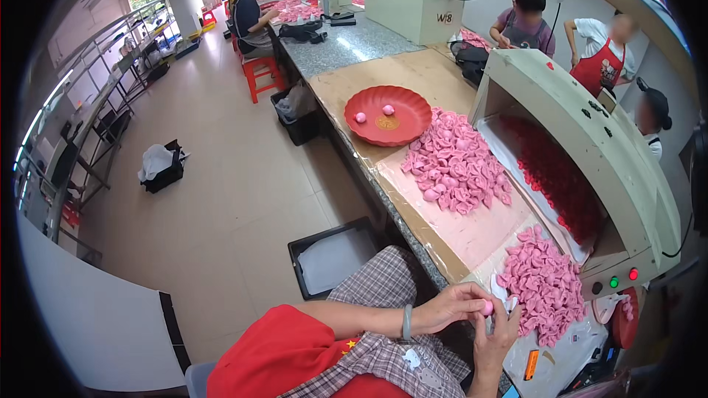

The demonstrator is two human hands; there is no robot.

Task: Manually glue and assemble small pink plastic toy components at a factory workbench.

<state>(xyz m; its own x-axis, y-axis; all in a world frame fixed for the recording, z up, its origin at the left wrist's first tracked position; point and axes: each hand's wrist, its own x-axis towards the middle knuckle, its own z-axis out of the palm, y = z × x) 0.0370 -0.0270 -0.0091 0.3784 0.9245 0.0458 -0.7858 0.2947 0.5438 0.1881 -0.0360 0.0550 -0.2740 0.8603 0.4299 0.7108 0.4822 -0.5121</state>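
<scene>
On my feed from the head camera, both of the person's hands meet in front of the body, over the near edge of the table, with a small pink ball (487,309) between their fingertips. I read the left hand (447,310) as pinched: thumb and forefinger come together on the ball, and the palm is loosely curved. A pale bracelet (406,322) circles that wrist. The right hand (495,335) comes up from below, part-curled, its thumb and forefinger close about the same ball; I can't tell from here whether they clamp it or only steady it. Just beyond the right fingers I have a heap of folded pink pieces (546,291), and farther up the table a larger pink pile (457,155) next to a scalloped red dish (361,134) with two pink balls in it. An orange-handled tool (531,365) lies near the right hand, to its right.
</scene>
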